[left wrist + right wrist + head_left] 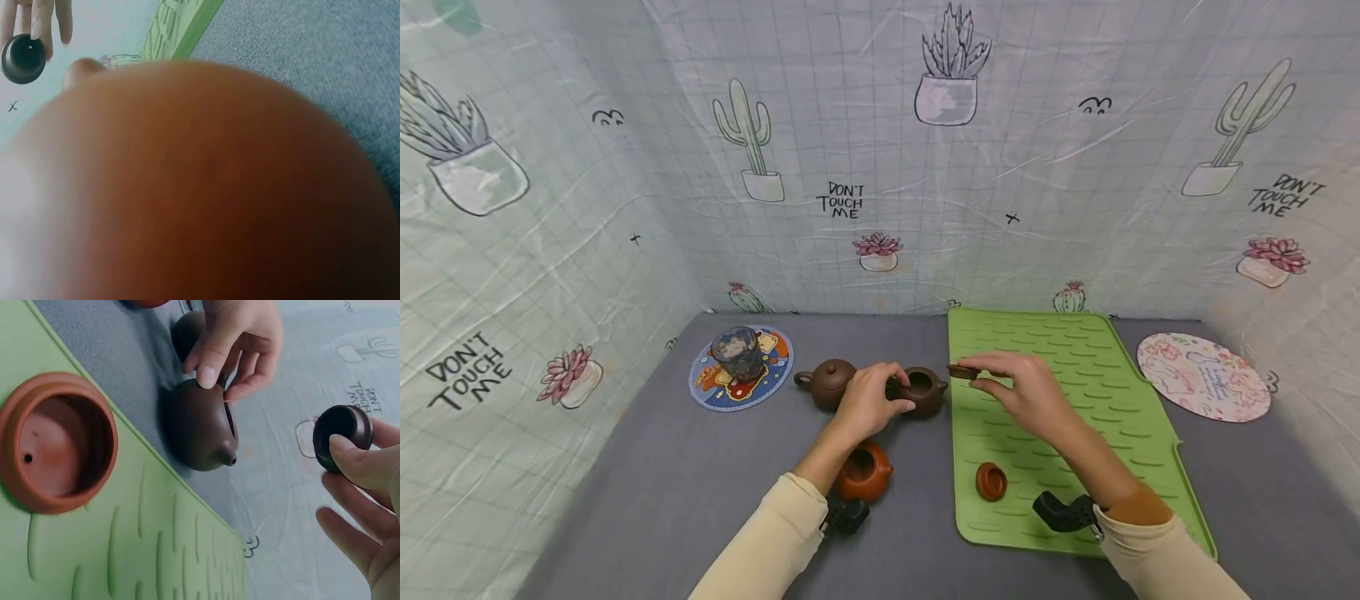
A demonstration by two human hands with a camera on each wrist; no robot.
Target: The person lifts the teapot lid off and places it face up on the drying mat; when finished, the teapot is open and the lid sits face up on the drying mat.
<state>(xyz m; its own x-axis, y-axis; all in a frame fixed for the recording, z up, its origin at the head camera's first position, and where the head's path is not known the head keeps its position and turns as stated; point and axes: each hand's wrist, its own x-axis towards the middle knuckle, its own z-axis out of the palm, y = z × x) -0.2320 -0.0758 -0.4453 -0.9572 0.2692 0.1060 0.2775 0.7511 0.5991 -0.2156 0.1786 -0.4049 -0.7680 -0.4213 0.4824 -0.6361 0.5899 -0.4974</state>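
My right hand (1026, 392) pinches a small dark brown teapot lid (342, 434) between thumb and fingers, its hollow side showing in the right wrist view. Left of it, my left hand (871, 400) grips the handle side of an uncovered dark brown teapot (199, 425), whose spout points toward the lid. Another dark brown teapot (829, 383), with its lid on, stands just left of that hand. Below my left wrist sits an orange-brown teapot (865, 475) without a lid; its blurred body (206, 175) fills most of the left wrist view.
An orange-brown lid (992, 482) lies hollow side up on the green ridged mat (1060, 517). At the left, a dark patterned glass (737, 354) stands on a blue round placemat (715, 398). A pink floral placemat (1206, 377) lies at the right. Printed curtains (880, 150) surround the table.
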